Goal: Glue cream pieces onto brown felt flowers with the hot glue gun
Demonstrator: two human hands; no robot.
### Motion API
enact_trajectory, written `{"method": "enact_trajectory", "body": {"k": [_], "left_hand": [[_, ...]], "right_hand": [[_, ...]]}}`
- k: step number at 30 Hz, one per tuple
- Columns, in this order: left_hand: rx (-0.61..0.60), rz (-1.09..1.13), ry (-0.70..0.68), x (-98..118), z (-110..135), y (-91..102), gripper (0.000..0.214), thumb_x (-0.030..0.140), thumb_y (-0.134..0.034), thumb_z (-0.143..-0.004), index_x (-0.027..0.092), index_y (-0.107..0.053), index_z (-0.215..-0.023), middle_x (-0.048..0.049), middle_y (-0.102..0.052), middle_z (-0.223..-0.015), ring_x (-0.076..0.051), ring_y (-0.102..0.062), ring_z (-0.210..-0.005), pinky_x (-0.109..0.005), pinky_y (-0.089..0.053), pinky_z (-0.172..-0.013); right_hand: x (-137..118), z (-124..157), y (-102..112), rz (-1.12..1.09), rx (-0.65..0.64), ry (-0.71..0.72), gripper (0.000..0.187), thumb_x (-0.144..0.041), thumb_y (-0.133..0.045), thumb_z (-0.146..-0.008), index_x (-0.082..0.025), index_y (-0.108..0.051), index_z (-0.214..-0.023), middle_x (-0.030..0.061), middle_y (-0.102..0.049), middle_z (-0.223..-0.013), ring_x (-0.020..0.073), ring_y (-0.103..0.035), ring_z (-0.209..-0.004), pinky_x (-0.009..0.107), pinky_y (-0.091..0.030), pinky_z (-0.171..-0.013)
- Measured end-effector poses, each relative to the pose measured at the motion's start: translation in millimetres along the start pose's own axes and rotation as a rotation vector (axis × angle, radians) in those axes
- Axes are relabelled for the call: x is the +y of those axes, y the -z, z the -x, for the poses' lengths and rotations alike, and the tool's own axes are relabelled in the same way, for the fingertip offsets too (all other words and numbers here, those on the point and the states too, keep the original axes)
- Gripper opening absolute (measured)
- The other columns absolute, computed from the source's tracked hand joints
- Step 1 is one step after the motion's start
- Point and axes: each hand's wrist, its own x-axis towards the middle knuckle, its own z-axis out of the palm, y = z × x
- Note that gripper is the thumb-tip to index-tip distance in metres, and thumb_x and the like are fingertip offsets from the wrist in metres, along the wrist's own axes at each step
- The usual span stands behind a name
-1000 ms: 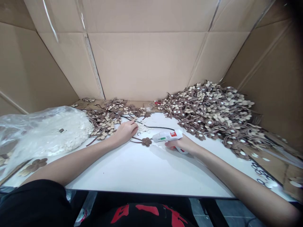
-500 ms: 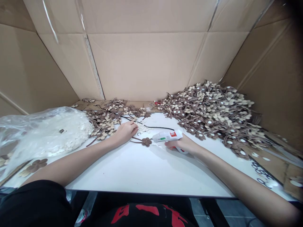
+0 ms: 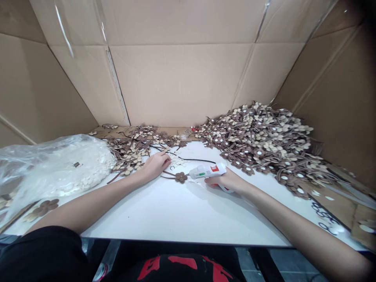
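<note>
My right hand (image 3: pixel 225 180) is wrapped round the handle of a white hot glue gun (image 3: pixel 207 171) with red and green parts, its nozzle pointing left. Just off the nozzle lies a brown flower (image 3: pixel 181 177) with a cord stem running left, flat on the white table (image 3: pixel 188 215). My left hand (image 3: pixel 158 162) rests above and left of that flower, fingers curled together beside small white discs (image 3: pixel 177 159). Whatever its fingertips hold, if anything, is too small to make out. A black cable (image 3: pixel 199 159) runs behind the glue gun.
A large heap of brown and cream flowers (image 3: pixel 258 137), many with white discs, lies at the right. More flowers (image 3: pixel 132 152) are piled behind my left hand. A clear plastic bag of white discs (image 3: pixel 73 164) stands at the left. Cardboard walls (image 3: pixel 182 82) surround the table.
The view has shifted very slightly. Both hands, the glue gun and the flower stay in nearly the same places.
</note>
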Motion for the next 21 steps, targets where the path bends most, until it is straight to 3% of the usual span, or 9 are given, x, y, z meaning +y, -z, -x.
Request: {"method": "enact_trajectory", "body": {"k": [12,21], "left_hand": [[0.008,0.012,-0.005,-1.5,0.0,-2.3,0.022,0.032,-0.042,-0.086,0.018,-0.060,-0.087,-0.0049,-0.058,-0.089,-0.018,-0.055,-0.082,-0.025,-0.041,-0.064],[0.012,-0.057,-0.021,1.9,0.0,-1.2,0.025,0.028,-0.040,-0.086,0.018,-0.062,-0.093,-0.0061,-0.059,-0.090,-0.019,-0.056,-0.083,-0.026,-0.043,-0.065]], "right_hand": [[1.3,-0.4,-1.4,-0.047,-0.005,-0.012,0.017,-0.022,-0.061,-0.057,-0.015,-0.060,-0.073,0.0000,-0.061,-0.063,0.0128,-0.052,-0.055,0.023,-0.038,-0.051],[-2.3,0.7,-2.0,-0.051,-0.011,-0.001,0.011,-0.022,-0.061,-0.057,-0.016,-0.058,-0.066,-0.0016,-0.057,-0.055,0.0127,-0.049,-0.052,0.024,-0.036,-0.050]]}}
